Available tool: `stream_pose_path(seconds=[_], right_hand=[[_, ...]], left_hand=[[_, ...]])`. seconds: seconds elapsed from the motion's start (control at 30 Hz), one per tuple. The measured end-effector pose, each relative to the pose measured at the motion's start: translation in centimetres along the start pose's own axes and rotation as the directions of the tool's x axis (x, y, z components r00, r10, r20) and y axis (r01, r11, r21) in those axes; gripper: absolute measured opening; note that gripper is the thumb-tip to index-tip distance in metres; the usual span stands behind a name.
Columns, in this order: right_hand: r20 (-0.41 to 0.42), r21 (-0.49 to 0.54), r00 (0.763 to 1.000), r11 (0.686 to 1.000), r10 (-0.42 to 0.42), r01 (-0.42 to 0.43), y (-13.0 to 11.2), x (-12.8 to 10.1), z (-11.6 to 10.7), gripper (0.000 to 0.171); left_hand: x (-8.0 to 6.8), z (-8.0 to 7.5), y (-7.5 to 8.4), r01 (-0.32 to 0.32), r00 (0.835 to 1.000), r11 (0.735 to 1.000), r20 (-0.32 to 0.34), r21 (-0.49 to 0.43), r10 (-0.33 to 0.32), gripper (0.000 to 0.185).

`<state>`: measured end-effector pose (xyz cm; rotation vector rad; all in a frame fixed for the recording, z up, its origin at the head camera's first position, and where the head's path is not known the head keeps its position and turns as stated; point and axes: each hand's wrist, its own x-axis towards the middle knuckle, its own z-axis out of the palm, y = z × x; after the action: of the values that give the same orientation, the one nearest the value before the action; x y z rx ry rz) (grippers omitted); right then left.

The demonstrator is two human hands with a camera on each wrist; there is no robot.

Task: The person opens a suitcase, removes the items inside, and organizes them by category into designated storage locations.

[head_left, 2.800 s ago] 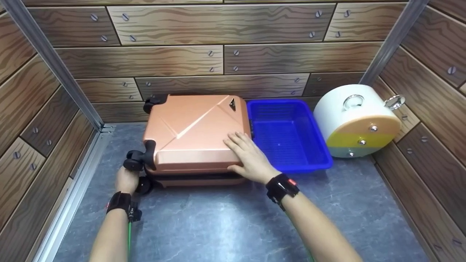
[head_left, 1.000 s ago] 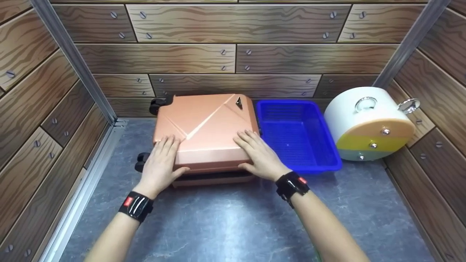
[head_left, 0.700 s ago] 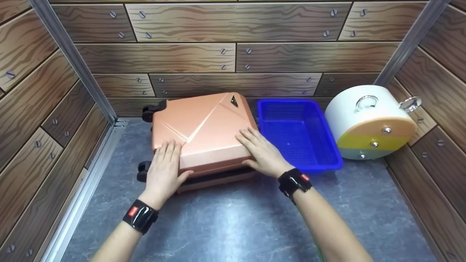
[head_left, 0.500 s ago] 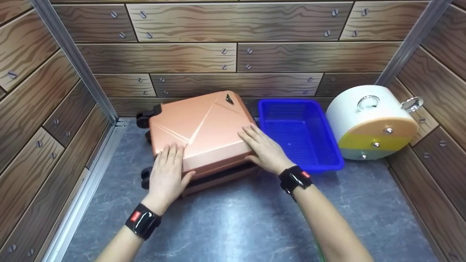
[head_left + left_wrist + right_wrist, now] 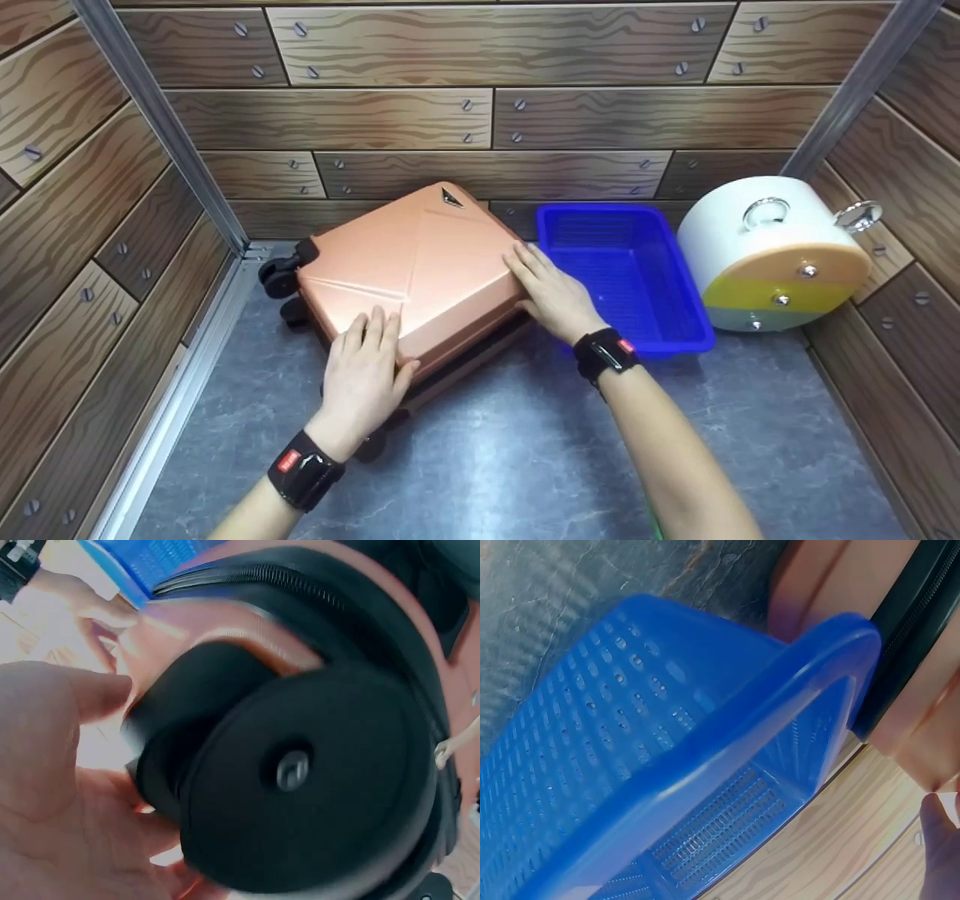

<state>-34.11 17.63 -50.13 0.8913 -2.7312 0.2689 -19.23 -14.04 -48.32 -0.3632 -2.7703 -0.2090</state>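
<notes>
A rose-gold hard-shell suitcase (image 5: 412, 270) lies flat on the grey floor, turned at an angle, with black wheels (image 5: 279, 279) at its left end. My left hand (image 5: 367, 367) rests flat on its near corner, fingers straight. My right hand (image 5: 551, 296) lies on the suitcase's right edge beside the blue basket (image 5: 622, 277), fingers extended. In the left wrist view a black wheel (image 5: 300, 780) fills the frame just beyond my palm. The right wrist view shows the blue basket's rim (image 5: 705, 742) against the suitcase's zip (image 5: 907, 622).
A white drum-shaped box (image 5: 765, 255) with an orange, yellow and pale green face and metal ring handles stands at the right. Wood-patterned walls (image 5: 480, 112) close in the back and both sides. A metal rail (image 5: 195, 360) runs along the left floor edge.
The suitcase has turned counter-clockwise under both hands; its wheel end swung toward me and left. Earlier, my left hand moved from the wheel up onto the top.
</notes>
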Motion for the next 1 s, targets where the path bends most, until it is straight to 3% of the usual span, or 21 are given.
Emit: stream_pose_path(seconds=[0.13,0.27,0.4,0.5,0.6,0.77,1.0], right_hand=[[0.011,0.019,1.0,1.0,0.02,-0.02,0.0,0.1,0.1,0.089],[0.021,0.037,0.999,0.999,0.037,-0.038,-0.1,0.2,0.2,0.09],[0.026,0.05,0.998,0.998,0.049,-0.05,-0.4,0.3,0.3,0.091],[0.024,0.061,0.998,0.997,0.051,-0.052,-0.5,0.4,0.5,0.09],[0.016,0.077,0.999,0.996,0.046,-0.047,-0.7,0.3,0.6,0.09],[0.012,0.102,0.998,0.993,0.056,-0.057,-1.2,0.1,0.5,0.09],[-0.024,0.059,0.992,0.991,0.125,-0.123,-4.5,-1.0,0.7,0.089]], left_hand=[[1.0,-1.7,-1.3,0.023,0.999,0.992,0.032,-0.128,-0.019,0.054],[3.0,-2.6,-4.8,0.033,0.997,0.98,-0.065,-0.198,-0.046,0.028],[4.8,-2.4,-9.9,0.133,0.99,0.965,-0.005,-0.226,-0.138,0.052],[5.6,-2.1,-13.3,0.251,0.967,0.929,0.115,-0.272,-0.227,0.071],[6.0,-1.3,-15.4,0.308,0.95,0.9,0.145,-0.31,-0.275,0.075],[6.4,0.0,-16.6,0.315,0.947,0.893,0.172,-0.321,-0.272,0.075],[6.5,1.1,-16.1,0.328,0.94,0.895,0.199,-0.302,-0.277,0.074]])
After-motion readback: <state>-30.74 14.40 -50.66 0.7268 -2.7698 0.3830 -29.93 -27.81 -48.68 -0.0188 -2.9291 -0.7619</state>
